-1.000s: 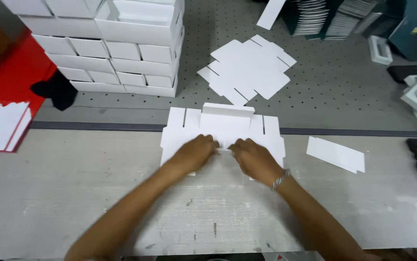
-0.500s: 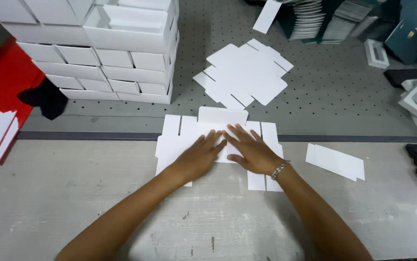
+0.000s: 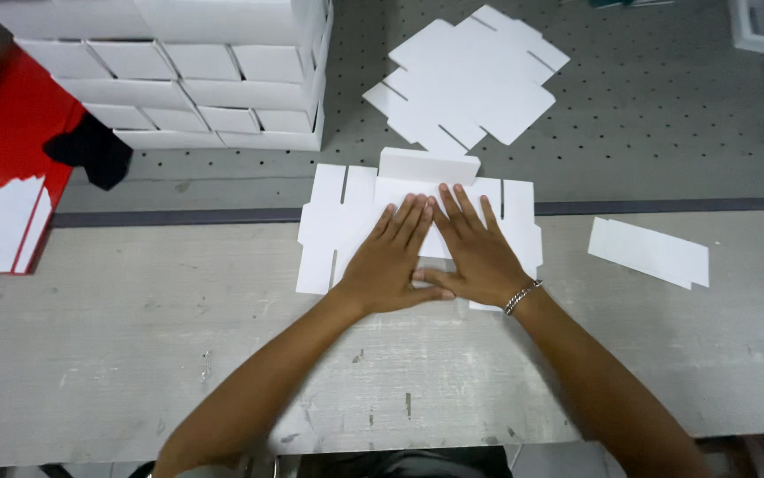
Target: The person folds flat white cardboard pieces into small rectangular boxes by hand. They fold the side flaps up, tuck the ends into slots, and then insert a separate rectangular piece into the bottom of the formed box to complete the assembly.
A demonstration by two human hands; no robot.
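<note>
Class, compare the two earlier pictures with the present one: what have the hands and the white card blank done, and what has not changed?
Both hands, the left hand and right hand, have spread from bunched fingers to flat palms pressing side by side on the white card blank. Its far flap stands folded up. Nothing was picked up or let go. The stack of white boxes, the loose flat blanks and the small folded card lie as before.

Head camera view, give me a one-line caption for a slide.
Left hand and right hand press flat on a white die-cut cardboard blank on a grey workbench, beside stacked white boxes.
</note>
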